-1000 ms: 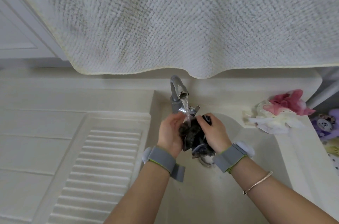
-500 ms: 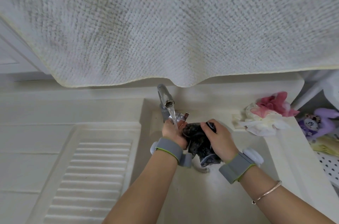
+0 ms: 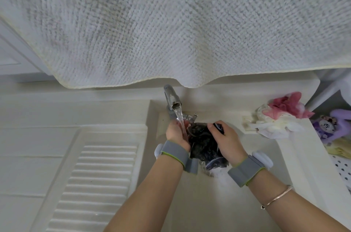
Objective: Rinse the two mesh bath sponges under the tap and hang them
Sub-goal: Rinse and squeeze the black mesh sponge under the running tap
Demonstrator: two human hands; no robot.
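Nearest, two forearms reach in over the cream sink [image 3: 218, 203], each wrist wrapped in a grey band; the right one also wears a thin bracelet [image 3: 278, 196]. Left of the sink lies a ribbed drainboard [image 3: 98, 178], moulded into the pale surface [image 3: 38, 117]. Over the sink's middle, the left hand [image 3: 177, 133] and right hand [image 3: 226, 141] both grip the dark sponge [image 3: 204, 143], fingers curled into its mesh from either side. Water from the tap [image 3: 171, 98], at the sink's back edge, runs down onto the left hand and the sponge. On the sink's right rim sits a pink sponge [image 3: 284, 106] on white mesh. Right of the sink, a purple toy [image 3: 334, 123]. Beyond the tap hangs a white towel [image 3: 171, 22], filling the upper view.
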